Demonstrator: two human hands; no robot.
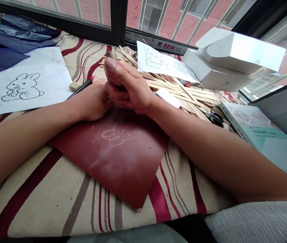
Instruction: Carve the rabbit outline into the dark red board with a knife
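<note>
A dark red board [123,162] lies on the striped cloth, with a pale rabbit outline [118,133] scratched into it. My right hand [126,86] hovers over the board's far edge, its fingers wrapped tightly round a small dark tool [121,88] that is mostly hidden. My left hand [92,101] rests on the board's upper left edge, touching the right hand. Its fingers are curled away out of sight. Both forearms lie across the cloth.
A black pen [81,88] lies by my left hand. A white sheet with a rabbit drawing [23,87] and dark blue paper [6,44] lie at the left. At the right are thin wooden strips [183,92], another drawn sheet [158,62], white boxes [224,57], scissors [215,118] and a book [262,135].
</note>
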